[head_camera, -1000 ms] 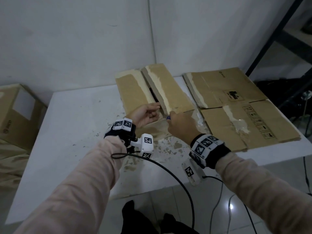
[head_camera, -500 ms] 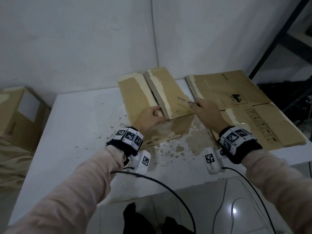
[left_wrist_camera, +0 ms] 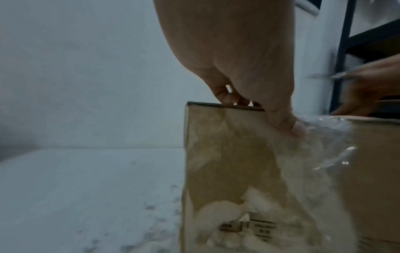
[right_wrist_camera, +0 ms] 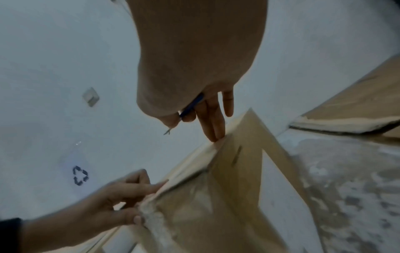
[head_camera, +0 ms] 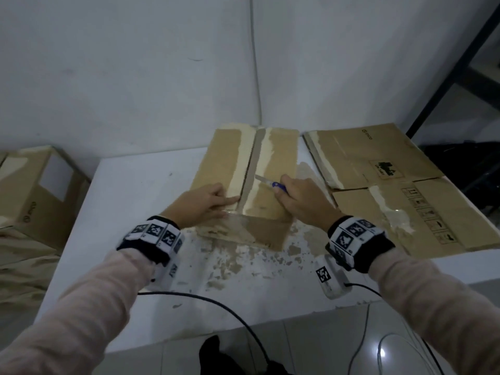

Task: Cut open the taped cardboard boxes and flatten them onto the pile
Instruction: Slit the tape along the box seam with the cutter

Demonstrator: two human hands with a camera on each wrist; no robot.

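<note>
The box (head_camera: 243, 185) stands on the table (head_camera: 135, 212), left of the flattened pile (head_camera: 392, 185). The left hand (head_camera: 201, 204) presses its left flap, fingers straight and together. The right hand (head_camera: 300, 198) pinches a knife (head_camera: 267, 182) between thumb and forefinger, its other fingers straight on the right flap.

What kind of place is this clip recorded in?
Probably a storeroom or packing area: bare white walls, a scuffed white table with flattened cardboard stacked on it, more cardboard boxes on the left, and dark metal shelving at right.

Right hand (right_wrist_camera: 194, 68), knife (right_wrist_camera: 191, 107), box (right_wrist_camera: 238, 171).
</note>
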